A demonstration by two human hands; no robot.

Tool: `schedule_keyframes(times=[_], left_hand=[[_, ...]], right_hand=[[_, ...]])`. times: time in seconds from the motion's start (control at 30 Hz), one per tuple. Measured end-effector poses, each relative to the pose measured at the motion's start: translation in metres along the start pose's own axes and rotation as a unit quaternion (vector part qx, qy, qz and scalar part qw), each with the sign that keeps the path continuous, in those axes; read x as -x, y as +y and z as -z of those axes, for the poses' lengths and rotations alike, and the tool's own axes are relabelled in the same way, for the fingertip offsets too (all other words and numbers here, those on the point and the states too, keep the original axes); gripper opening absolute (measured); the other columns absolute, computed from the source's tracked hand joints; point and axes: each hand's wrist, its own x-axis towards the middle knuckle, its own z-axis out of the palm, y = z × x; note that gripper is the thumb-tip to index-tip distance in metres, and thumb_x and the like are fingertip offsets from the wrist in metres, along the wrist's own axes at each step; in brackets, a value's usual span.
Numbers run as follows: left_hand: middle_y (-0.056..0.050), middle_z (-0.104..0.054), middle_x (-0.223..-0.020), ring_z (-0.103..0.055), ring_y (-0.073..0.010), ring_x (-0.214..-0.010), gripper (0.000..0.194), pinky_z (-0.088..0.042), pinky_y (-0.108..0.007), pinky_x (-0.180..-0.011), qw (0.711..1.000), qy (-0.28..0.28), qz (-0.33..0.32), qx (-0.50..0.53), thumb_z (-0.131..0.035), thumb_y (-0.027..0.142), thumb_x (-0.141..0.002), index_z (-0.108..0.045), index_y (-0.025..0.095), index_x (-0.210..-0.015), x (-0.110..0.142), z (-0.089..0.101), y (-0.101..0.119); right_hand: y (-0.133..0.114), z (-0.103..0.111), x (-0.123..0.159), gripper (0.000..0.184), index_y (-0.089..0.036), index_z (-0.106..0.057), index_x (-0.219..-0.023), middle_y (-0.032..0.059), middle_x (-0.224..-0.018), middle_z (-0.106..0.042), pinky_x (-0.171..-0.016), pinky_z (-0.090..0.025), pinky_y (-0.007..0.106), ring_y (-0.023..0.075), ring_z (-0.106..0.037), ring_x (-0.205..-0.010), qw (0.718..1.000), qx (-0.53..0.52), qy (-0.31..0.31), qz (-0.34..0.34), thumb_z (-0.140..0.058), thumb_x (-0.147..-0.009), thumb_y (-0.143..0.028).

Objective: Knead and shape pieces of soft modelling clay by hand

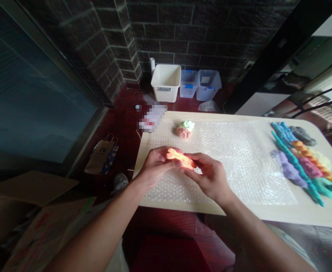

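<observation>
Between my two hands, above the bubble wrap (239,158), is a lumpy piece of bright orange modelling clay (180,158). My left hand (160,163) grips its left end, thumb in front and fingers behind. The right end is pinched by the thumb and fingers of my right hand (206,170). Just beyond my hands a lump of clay (185,129), pale green on top and pink below, sits on the bubble wrap.
Clay pieces in several colours, among them a long teal strip (298,170) and a purple lump (289,168), lie at the table's right. Behind the table (267,210) stand a white bin (166,83) and two clear boxes. A paper bag (101,155) and cardboard box (47,226) are left.
</observation>
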Motion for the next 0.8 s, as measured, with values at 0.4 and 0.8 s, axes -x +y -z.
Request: schedule_keyframes(times=[0.4,0.8], left_hand=[[-0.010,-0.082,-0.107,-0.076,-0.0232,-0.099,0.038,-0.057,-0.037,-0.096,0.999,-0.010,-0.036,-0.004,-0.099,0.028,-0.069,-0.082,0.018,-0.101,-0.003,0.008,0.007],[-0.008,-0.085,-0.105,-0.079,-0.0206,-0.096,0.032,-0.059,-0.033,-0.090,0.996,-0.060,-0.031,0.065,-0.100,0.032,-0.068,-0.085,0.023,-0.095,-0.005,0.014,0.017]], right_hand=[[-0.002,0.002,0.003,0.044,-0.022,-0.080,-0.121,0.0098,-0.112,-0.083,-0.087,-0.066,0.041,0.0262,-0.079,-0.094,1.000,-0.004,0.015,-0.008,-0.089,-0.083,-0.043],[-0.010,0.007,0.003,0.044,-0.023,-0.081,-0.124,0.0091,-0.108,-0.086,-0.076,-0.070,0.037,0.0276,-0.084,-0.085,0.995,0.086,0.034,0.033,-0.086,-0.086,-0.043]])
